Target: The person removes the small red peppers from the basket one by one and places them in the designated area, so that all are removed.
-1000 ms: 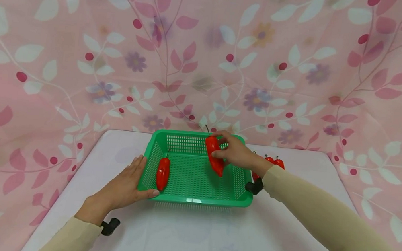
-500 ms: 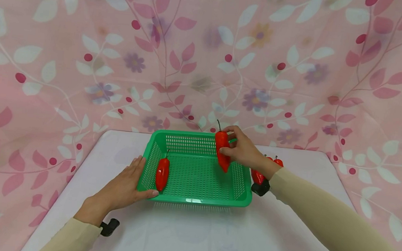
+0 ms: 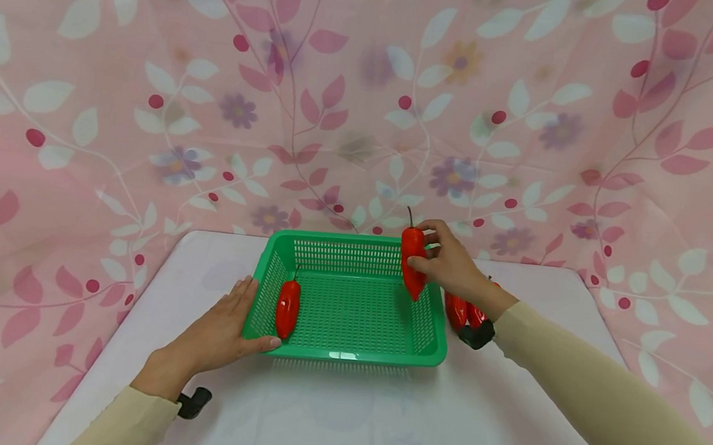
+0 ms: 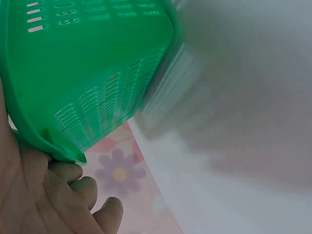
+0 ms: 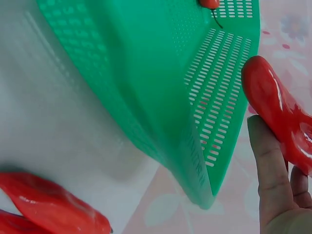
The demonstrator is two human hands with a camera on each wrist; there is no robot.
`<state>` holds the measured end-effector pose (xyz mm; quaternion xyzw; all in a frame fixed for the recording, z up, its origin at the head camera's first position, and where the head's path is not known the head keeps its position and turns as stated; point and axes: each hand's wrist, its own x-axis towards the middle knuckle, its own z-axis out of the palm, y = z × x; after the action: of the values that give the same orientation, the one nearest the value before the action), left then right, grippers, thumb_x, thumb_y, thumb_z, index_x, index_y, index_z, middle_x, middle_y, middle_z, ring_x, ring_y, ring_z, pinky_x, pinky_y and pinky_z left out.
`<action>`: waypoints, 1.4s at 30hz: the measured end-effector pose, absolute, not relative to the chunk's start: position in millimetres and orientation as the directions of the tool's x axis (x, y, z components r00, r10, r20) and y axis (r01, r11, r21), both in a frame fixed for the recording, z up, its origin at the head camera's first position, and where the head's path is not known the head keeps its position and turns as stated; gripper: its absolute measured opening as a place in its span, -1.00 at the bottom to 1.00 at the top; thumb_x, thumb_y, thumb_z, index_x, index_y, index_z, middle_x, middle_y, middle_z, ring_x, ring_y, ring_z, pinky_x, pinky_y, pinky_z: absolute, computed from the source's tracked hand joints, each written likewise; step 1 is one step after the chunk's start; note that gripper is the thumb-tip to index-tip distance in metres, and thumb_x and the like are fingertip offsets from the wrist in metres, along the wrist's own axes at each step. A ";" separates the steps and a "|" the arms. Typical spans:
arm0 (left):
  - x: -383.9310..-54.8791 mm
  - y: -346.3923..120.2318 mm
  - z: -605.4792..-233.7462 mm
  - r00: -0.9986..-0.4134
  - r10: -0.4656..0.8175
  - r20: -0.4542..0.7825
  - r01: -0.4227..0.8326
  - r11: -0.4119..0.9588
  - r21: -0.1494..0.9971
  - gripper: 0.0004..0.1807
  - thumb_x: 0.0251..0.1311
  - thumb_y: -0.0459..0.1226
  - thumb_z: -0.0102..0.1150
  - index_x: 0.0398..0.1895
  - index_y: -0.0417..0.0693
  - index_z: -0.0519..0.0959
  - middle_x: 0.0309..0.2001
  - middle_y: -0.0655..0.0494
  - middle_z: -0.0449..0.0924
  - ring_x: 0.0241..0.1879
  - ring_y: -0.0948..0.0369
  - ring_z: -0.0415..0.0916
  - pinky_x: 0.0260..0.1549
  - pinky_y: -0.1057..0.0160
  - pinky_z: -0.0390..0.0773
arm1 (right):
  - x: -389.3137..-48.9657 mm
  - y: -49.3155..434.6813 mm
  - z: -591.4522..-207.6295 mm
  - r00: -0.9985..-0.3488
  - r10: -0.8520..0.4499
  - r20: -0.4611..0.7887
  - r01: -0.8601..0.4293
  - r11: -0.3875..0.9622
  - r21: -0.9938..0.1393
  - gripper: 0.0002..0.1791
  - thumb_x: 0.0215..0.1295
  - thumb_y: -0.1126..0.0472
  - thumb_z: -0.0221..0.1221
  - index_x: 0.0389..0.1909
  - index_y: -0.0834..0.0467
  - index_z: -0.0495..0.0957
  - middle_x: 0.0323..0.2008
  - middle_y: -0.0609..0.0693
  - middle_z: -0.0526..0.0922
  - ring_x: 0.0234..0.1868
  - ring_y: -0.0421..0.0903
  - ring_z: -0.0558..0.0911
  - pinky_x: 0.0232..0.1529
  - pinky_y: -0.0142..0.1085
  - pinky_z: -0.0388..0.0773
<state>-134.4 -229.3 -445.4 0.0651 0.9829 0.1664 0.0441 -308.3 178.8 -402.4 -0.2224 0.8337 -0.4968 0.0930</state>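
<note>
My right hand (image 3: pixel 453 266) pinches a red chili pepper (image 3: pixel 413 260) between thumb and fingers, stem up, over the right side of a green plastic basket (image 3: pixel 344 355). In the right wrist view the glossy pepper (image 5: pixel 278 109) appears above the basket wall, apart from it. Another red chili pepper (image 3: pixel 287 309) lies inside the basket along its left wall. My left hand (image 3: pixel 217 334) rests against the basket's left end, fingers extended along the outside and the thumb on the front rim. The left wrist view shows its fingertips (image 4: pixel 111 214) beside the basket's rim, loosely bent.
Several more red chili peppers (image 3: pixel 456 311) lie on the white-covered table (image 3: pixel 337 421) right of the basket, partly hidden by my right hand and wrist camera (image 3: pixel 477 334). A pink floral curtain (image 3: pixel 367 109) stands behind the table.
My right hand has carried the chili pepper rightward and slightly up, from over the basket's middle right toward its right wall. The left hand and basket stay put.
</note>
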 end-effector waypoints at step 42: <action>-134.2 -229.0 -442.9 -0.987 0.142 -0.076 0.108 0.933 0.343 0.48 0.09 0.56 0.16 0.70 -0.32 -0.17 0.71 -0.26 -0.19 0.68 -0.28 -0.20 0.60 -0.30 -0.02 | -301.1 231.1 -405.2 -0.928 -0.367 0.064 -0.244 0.468 -0.850 -0.21 0.45 0.17 0.30 0.56 0.07 0.10 0.41 0.29 0.36 0.31 0.29 0.50 -0.04 0.08 0.80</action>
<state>-134.2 -229.0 -442.9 0.0637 0.9819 0.1712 0.0500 -301.1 231.1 -405.2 -0.1787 0.8542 -0.4841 0.0637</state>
